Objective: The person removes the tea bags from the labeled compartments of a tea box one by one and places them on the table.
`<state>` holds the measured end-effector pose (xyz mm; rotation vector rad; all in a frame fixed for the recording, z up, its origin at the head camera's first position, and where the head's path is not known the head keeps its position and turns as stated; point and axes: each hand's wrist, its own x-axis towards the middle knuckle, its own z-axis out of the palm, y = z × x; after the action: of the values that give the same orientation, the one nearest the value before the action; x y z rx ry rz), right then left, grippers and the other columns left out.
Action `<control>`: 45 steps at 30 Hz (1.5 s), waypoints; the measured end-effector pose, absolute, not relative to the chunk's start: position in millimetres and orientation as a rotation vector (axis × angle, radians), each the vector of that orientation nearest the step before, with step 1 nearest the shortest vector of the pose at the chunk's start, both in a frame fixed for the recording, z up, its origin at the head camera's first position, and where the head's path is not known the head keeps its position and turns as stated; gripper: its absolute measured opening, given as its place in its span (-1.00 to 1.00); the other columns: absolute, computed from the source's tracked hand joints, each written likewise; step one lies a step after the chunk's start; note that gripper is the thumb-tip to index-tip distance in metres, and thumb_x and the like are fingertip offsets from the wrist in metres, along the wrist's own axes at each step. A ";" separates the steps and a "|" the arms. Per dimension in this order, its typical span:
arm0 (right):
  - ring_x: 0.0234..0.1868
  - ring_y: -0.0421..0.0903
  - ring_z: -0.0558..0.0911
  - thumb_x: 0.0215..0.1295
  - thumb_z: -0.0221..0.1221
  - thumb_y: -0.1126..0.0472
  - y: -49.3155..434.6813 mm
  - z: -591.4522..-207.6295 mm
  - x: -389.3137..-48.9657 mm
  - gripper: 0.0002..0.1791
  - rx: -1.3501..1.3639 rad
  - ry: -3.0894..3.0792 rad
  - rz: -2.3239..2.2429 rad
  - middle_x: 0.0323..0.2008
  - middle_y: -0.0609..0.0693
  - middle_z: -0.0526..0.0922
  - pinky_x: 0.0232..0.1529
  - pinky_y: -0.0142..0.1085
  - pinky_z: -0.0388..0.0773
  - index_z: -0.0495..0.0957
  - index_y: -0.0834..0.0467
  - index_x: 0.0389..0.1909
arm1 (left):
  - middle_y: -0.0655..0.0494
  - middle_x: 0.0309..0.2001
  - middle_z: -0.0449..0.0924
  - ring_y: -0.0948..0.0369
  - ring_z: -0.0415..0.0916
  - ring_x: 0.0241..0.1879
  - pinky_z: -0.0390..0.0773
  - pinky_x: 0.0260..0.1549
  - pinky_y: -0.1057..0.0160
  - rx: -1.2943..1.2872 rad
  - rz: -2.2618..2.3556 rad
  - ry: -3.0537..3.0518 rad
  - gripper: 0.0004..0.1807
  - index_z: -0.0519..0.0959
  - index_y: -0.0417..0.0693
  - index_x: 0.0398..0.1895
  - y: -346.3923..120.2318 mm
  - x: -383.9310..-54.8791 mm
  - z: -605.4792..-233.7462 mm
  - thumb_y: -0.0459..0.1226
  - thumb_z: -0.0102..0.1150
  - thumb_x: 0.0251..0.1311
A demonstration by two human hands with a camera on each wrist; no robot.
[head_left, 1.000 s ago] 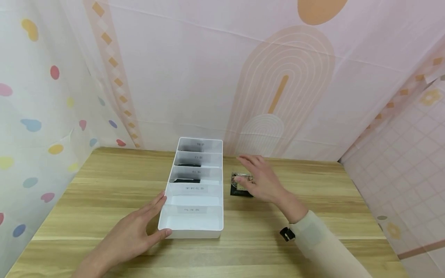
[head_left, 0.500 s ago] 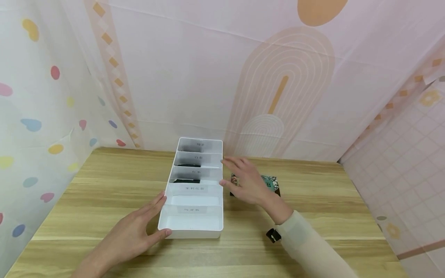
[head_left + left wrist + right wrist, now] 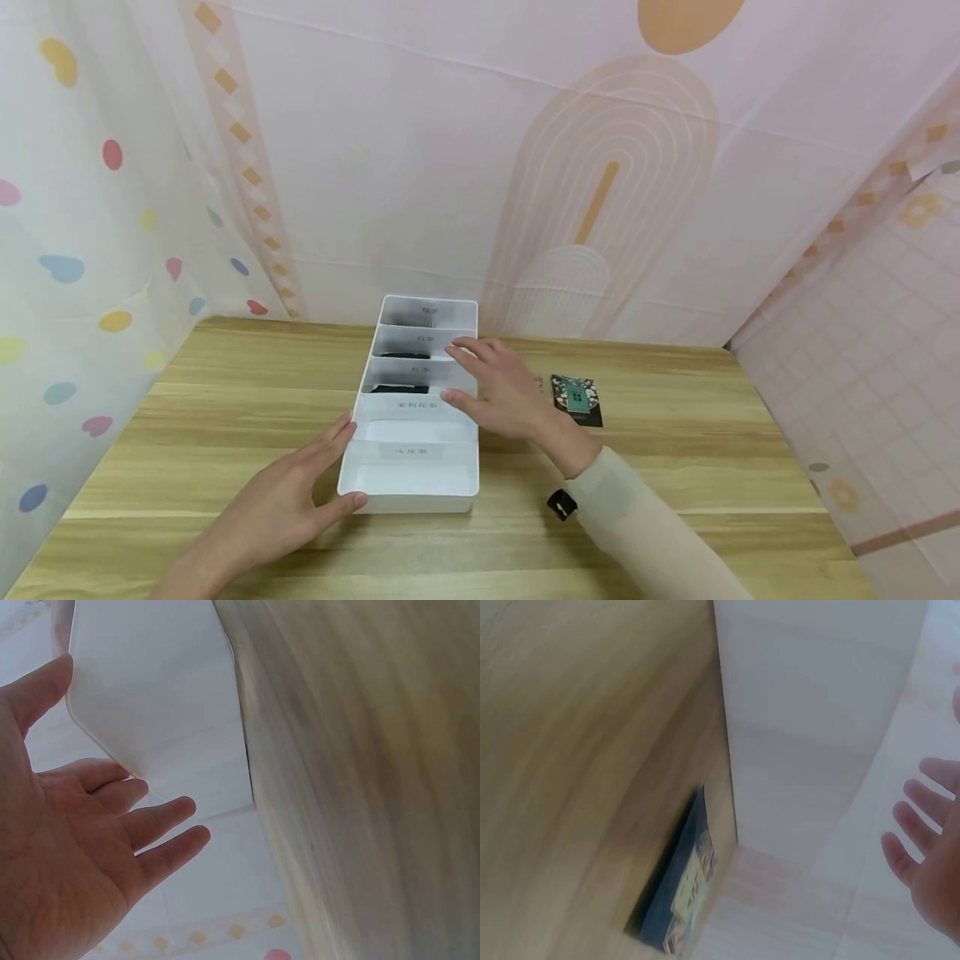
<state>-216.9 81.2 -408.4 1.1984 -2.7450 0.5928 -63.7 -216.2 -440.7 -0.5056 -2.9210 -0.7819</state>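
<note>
A white divided box with printed labels lies lengthwise on the table. My left hand touches its near left corner, thumb at the front and fingers along the side. The left wrist view shows those fingers spread and loose. Over the box's right rim reaches my right hand, fingertips above the middle compartments. Nothing shows between its spread fingers in the right wrist view. Dark flat packets lie in the farther compartments; the two nearest show bare white floors.
Right of the box lies a black packet with a teal label. A dark packet with a cream label rests on the wooden table beside the box, mostly behind my right hand in the head view. Printed cloth hangs behind.
My right hand has moved left from above the packets to over the box. The teal-labelled packet has come into view behind it. My left hand stays at the box corner.
</note>
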 end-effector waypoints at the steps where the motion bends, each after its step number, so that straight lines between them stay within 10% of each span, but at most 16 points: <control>1: 0.46 0.08 0.36 0.54 0.11 -0.20 79.1 -408.9 -216.9 -0.27 1.202 -2.749 0.599 0.52 0.04 0.36 0.46 0.12 0.29 0.33 0.07 0.58 | -0.05 0.59 0.23 -0.17 0.43 0.40 0.53 0.17 -0.25 -0.509 -0.780 -2.919 0.00 0.30 -0.17 0.59 -216.2 -64.0 -440.8 0.27 0.29 0.30; 45: 0.21 -0.15 0.63 0.56 0.22 -0.01 12.6 -440.4 -219.1 -0.65 1.254 -2.787 0.562 0.13 -0.09 0.72 0.29 -0.28 0.50 0.70 0.04 0.21 | -0.09 0.57 0.28 -0.17 0.51 0.33 0.59 0.10 -0.22 -0.518 -0.754 -2.894 -0.02 0.33 -0.21 0.56 -217.2 -65.9 -447.5 0.20 0.37 0.27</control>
<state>-219.1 12.6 -440.4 1.2537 -2.7870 0.5616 -65.9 -217.2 -447.5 -0.5179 -2.8938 -0.7543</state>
